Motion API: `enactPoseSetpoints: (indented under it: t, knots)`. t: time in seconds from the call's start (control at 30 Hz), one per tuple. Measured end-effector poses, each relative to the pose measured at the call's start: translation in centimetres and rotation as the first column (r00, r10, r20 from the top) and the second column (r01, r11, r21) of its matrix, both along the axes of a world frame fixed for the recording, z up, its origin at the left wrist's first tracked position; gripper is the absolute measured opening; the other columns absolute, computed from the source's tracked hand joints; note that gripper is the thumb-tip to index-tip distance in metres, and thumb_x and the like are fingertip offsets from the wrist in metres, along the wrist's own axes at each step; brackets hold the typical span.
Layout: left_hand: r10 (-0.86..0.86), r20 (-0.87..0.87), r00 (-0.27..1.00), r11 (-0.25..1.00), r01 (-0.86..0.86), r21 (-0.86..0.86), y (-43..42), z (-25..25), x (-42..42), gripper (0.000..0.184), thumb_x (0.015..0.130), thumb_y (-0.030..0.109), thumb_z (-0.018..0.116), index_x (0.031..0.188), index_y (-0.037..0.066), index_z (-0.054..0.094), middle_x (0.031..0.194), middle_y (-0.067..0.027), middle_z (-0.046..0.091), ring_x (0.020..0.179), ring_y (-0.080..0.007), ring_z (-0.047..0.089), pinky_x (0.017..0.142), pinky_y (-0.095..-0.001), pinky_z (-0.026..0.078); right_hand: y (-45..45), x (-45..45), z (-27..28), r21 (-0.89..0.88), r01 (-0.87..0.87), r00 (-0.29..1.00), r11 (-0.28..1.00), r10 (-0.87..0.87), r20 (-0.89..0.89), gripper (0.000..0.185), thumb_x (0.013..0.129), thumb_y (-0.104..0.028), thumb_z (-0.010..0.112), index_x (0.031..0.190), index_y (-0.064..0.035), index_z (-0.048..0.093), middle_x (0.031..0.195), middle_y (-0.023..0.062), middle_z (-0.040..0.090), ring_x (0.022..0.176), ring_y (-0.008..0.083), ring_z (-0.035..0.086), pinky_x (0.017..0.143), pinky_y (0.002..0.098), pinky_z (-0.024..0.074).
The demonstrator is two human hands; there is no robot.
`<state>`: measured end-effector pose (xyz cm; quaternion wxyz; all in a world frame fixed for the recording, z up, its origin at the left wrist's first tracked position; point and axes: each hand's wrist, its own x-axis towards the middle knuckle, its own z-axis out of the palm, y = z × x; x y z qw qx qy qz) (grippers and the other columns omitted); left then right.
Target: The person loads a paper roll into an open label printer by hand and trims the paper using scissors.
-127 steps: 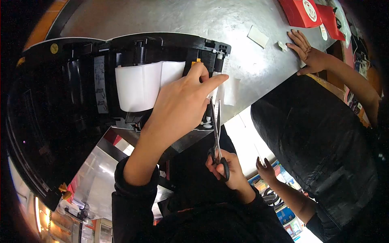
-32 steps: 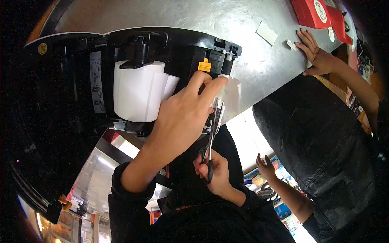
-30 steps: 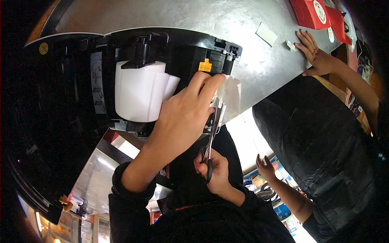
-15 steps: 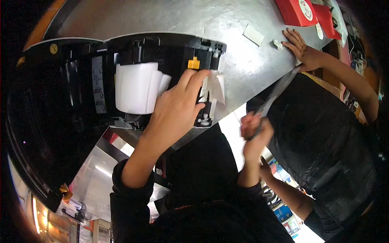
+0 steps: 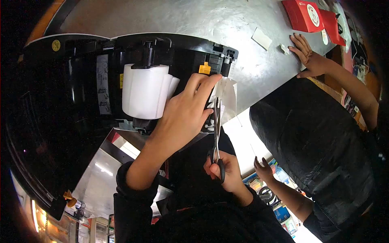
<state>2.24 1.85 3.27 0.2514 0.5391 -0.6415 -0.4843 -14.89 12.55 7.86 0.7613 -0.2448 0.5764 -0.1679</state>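
Note:
An opened black label printer (image 5: 194, 50) has a thick roll of white label paper (image 5: 144, 93) seated inside it. My left hand (image 5: 182, 105) reaches over the printer's right part, its thumb and fingers curled on the loose end of the label strip (image 5: 229, 91). My right hand (image 5: 229, 172) grips scissors (image 5: 217, 129) by their black handles. The blades point up toward the strip, slightly apart, with their tips near my left thumb. Whether the paper lies between the blades, I cannot tell.
Beneath the printer is a metal table (image 5: 170, 18). A small white card (image 5: 261, 39), a crumpled paper scrap (image 5: 284, 49) and a red box (image 5: 303, 16) lie on it. Another person's hand (image 5: 304, 54) rests at the edge; their other hand (image 5: 264, 170) hangs lower.
My right hand has brought the scissors left, from beside the other person to the strip's end. My left hand stays on the strip. The view has shifted slightly.

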Motion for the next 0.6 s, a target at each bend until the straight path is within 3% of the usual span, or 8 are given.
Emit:
enactPoseSetpoints:
  t: [0.27, 0.43, 0.47, 0.53, 0.57, 0.6]
  knots:
    - [0.000, 0.014, 1.000, 1.000, 0.000, -0.002, 0.1, 0.1, -0.1, 0.065, 0.072, 0.000, 0.068, 0.131, 0.008, 0.040, 0.114, -0.0132, 0.047, 0.099, -0.0295, 0.057, 0.073, -0.0379, 0.051, 0.5, 1.3, -0.2, 0.023, 0.095, 0.995, 0.995, -0.095, 0.003, 0.029, 0.084, -0.028, 0.069, 0.078, -0.0041, 0.054, 0.067, -0.0038, 0.049, 0.059, 0.0047, 0.042, 0.053, 0.0216, 0.0333]
    - [-0.021, 0.023, 1.000, 0.999, 0.022, -0.046, 0.1, 0.0, -0.1, 0.062, 0.071, 0.000, 0.068, 0.127, 0.008, 0.042, 0.112, -0.0139, 0.048, 0.097, -0.0308, 0.057, 0.074, -0.0381, 0.051, 1.3, 1.9, -1.2, -0.053, 0.046, 0.988, 0.998, -0.053, -0.143, 0.028, 0.084, -0.028, 0.069, 0.077, -0.0053, 0.054, 0.068, -0.0030, 0.051, 0.059, 0.0058, 0.045, 0.052, 0.0215, 0.0343]
    - [-0.022, 0.021, 1.000, 0.999, 0.023, -0.047, 0.2, 0.1, -0.1, 0.062, 0.071, 0.000, 0.068, 0.127, 0.008, 0.042, 0.112, -0.0139, 0.048, 0.097, -0.0308, 0.057, 0.074, -0.0381, 0.051, 0.9, 1.5, -1.9, -0.022, 0.241, 0.948, 0.970, -0.240, -0.208, 0.028, 0.082, -0.027, 0.071, 0.078, -0.0054, 0.054, 0.068, -0.0025, 0.052, 0.058, 0.0064, 0.046, 0.052, 0.0216, 0.0349]
    - [-0.015, -0.016, 1.000, 1.000, 0.015, 0.001, 0.4, 0.2, 0.0, 0.059, 0.071, 0.000, 0.068, 0.125, 0.009, 0.044, 0.111, -0.0130, 0.048, 0.097, -0.0306, 0.057, 0.074, -0.0380, 0.051, -1.8, -0.8, -1.8, -0.129, 0.482, 0.846, 0.866, -0.499, -0.187, 0.029, 0.078, -0.025, 0.075, 0.079, -0.0050, 0.054, 0.069, -0.0012, 0.053, 0.059, 0.0074, 0.048, 0.052, 0.0212, 0.0366]
    - [-0.019, -0.012, 1.000, 1.000, 0.019, -0.008, 0.1, 0.1, 0.1, 0.059, 0.071, 0.000, 0.068, 0.125, 0.009, 0.044, 0.111, -0.0130, 0.048, 0.097, -0.0306, 0.057, 0.074, -0.0380, 0.051, -4.1, -1.5, -0.5, -0.248, 0.537, 0.818, 0.806, -0.570, -0.080, 0.030, 0.076, -0.024, 0.077, 0.081, -0.0046, 0.055, 0.070, -0.0005, 0.054, 0.060, 0.0078, 0.050, 0.053, 0.0209, 0.0378]
    - [-0.027, -0.014, 1.000, 0.999, 0.027, -0.020, 0.2, 0.1, 0.2, 0.056, 0.072, 0.001, 0.068, 0.123, 0.009, 0.046, 0.111, -0.0125, 0.049, 0.095, -0.0303, 0.058, 0.073, -0.0374, 0.051, -4.2, -1.2, 0.0, -0.247, 0.541, 0.816, 0.804, -0.573, -0.079, 0.030, 0.076, -0.024, 0.077, 0.081, -0.0046, 0.055, 0.070, -0.0005, 0.054, 0.060, 0.0078, 0.050, 0.053, 0.0209, 0.0378]
